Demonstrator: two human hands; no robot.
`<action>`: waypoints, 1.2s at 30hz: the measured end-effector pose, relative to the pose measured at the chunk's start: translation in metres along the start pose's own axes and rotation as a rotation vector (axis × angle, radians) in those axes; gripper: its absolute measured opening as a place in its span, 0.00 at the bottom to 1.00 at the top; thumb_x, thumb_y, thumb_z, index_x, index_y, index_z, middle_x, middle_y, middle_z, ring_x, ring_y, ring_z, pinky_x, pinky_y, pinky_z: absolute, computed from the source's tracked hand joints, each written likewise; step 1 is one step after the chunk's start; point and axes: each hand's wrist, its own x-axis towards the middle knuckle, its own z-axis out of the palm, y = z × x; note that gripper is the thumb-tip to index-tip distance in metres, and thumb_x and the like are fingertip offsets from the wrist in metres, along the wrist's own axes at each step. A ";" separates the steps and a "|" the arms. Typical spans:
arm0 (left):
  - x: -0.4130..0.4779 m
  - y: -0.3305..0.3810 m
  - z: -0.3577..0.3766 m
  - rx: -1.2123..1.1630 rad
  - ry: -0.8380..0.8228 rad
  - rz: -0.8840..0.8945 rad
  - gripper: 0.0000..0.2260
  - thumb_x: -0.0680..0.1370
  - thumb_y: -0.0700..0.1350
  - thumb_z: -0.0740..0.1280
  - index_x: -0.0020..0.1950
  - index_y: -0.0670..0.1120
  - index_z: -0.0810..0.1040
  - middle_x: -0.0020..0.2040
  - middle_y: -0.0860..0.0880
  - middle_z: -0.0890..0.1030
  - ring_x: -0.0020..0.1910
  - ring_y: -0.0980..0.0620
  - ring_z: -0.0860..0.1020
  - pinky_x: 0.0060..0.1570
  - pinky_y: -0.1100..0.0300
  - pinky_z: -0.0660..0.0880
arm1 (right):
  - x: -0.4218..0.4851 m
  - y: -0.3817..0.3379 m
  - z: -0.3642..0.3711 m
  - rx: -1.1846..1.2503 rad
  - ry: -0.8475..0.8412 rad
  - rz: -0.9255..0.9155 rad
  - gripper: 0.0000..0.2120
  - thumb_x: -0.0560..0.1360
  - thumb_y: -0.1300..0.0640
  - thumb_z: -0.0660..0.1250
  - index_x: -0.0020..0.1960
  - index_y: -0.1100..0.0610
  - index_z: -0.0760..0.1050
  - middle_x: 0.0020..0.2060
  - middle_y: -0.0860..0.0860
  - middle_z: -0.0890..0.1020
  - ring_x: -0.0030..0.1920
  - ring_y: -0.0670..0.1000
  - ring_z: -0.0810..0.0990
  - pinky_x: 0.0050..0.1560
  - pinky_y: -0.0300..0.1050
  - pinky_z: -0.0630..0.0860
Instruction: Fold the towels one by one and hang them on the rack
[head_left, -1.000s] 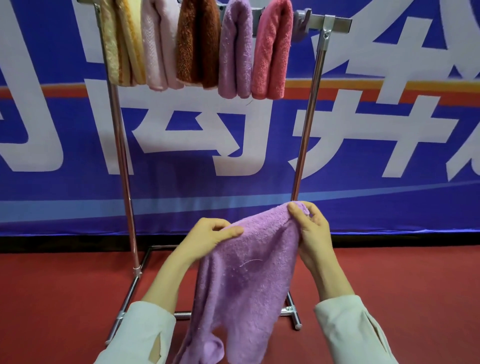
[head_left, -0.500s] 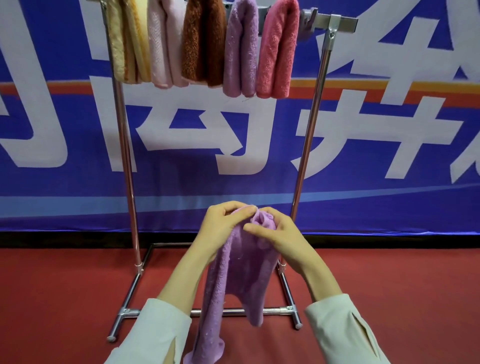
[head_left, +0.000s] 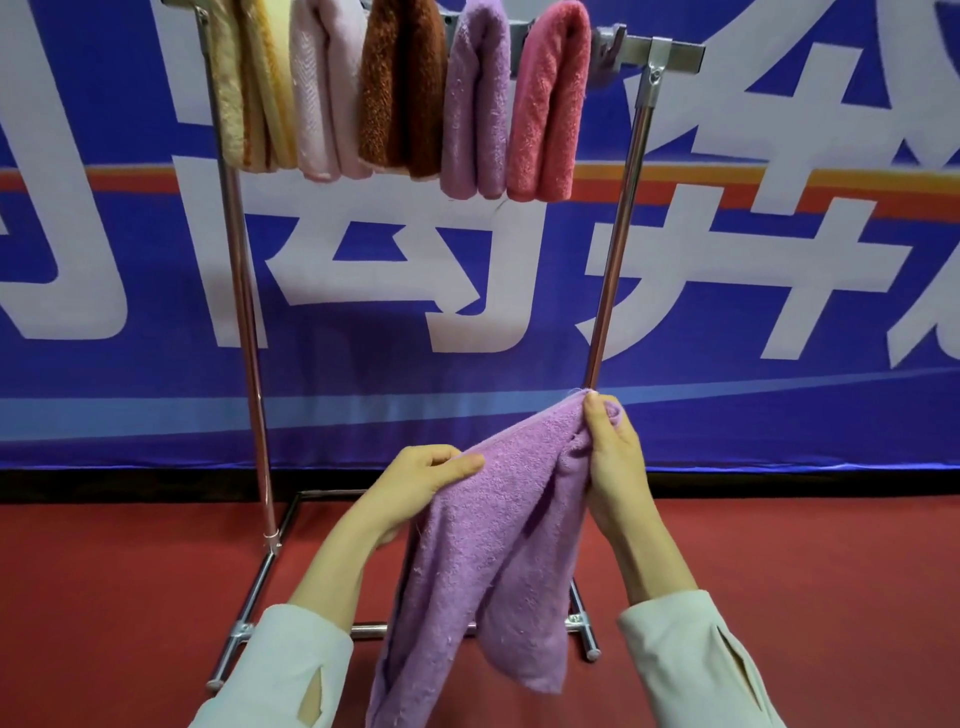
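Note:
A lilac towel hangs between my two hands in front of the metal rack. My left hand pinches its left upper edge, thumb on top. Higher up, my right hand grips the right upper corner. The towel's top edge slopes up to the right and its lower part droops in folds towards the floor. Several folded towels hang on the rack's top bar: yellow, pale pink, brown, lilac and coral pink.
The rack's base frame stands on a red floor. Behind it a blue banner with large white characters covers the wall. A bare stretch of the top bar shows right of the coral towel.
My hands, which had met at the towel's top half a second ago, have drawn apart. The right hand rose to the right and the towel's top edge is stretched out again.

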 end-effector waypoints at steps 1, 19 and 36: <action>0.000 0.001 0.001 -0.062 0.038 0.010 0.11 0.76 0.47 0.70 0.39 0.40 0.77 0.35 0.47 0.73 0.37 0.53 0.69 0.36 0.61 0.65 | -0.001 0.001 0.002 -0.016 -0.009 0.016 0.13 0.80 0.49 0.62 0.37 0.49 0.73 0.35 0.50 0.72 0.39 0.49 0.72 0.47 0.49 0.70; -0.001 0.004 0.001 0.035 -0.021 0.018 0.11 0.77 0.45 0.69 0.36 0.44 0.75 0.27 0.54 0.67 0.27 0.57 0.62 0.26 0.67 0.60 | -0.006 -0.010 -0.001 0.110 -0.071 0.036 0.07 0.79 0.58 0.65 0.42 0.53 0.73 0.36 0.50 0.76 0.38 0.48 0.75 0.42 0.42 0.73; 0.008 0.027 0.029 0.088 0.181 0.334 0.09 0.78 0.46 0.68 0.40 0.44 0.80 0.36 0.51 0.80 0.37 0.57 0.74 0.45 0.59 0.72 | -0.014 -0.004 0.002 -0.244 -0.352 -0.021 0.07 0.72 0.60 0.73 0.42 0.60 0.76 0.36 0.51 0.78 0.39 0.47 0.78 0.47 0.41 0.76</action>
